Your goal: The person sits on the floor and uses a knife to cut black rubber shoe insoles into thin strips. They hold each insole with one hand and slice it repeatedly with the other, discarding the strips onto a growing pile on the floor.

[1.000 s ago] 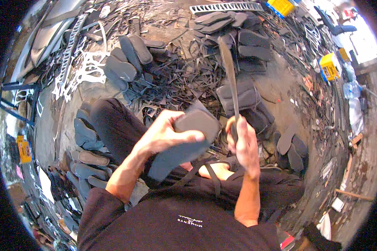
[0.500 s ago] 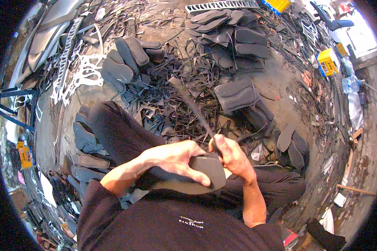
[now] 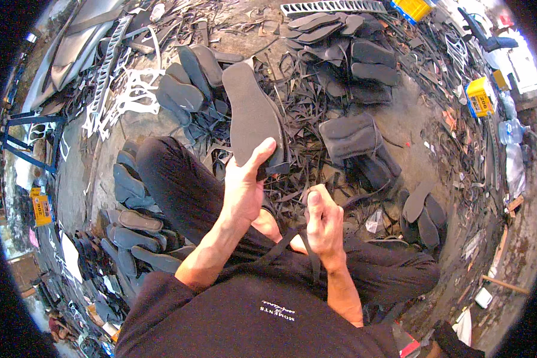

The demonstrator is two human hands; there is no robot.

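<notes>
My left hand [image 3: 244, 188] is closed on the heel end of a dark grey shoe sole [image 3: 247, 110], thumb across its top. The sole stretches away from me, over scraps on the floor, with a darker layer showing along its right edge. Lower and to the right, apart from the sole, my right hand [image 3: 323, 224] is in a fist, thumb on top. Whatever its fingers enclose is hidden. A thin dark strip [image 3: 314, 262] hangs down beside that palm, over my lap; I cannot tell whether the hand grips it.
Dark offcuts [image 3: 298, 128] litter the floor before my crossed legs. Stacks of soles [image 3: 373, 62] lie at the far side, more soles [image 3: 138, 221] beside my left leg, and a dark folded bundle [image 3: 352, 137] on the right. White cut-out webbing [image 3: 138, 92] lies far left.
My left hand has moved the sole from my lap up and away, turning it lengthwise. The long thin object that pointed forward from my right hand no longer shows there.
</notes>
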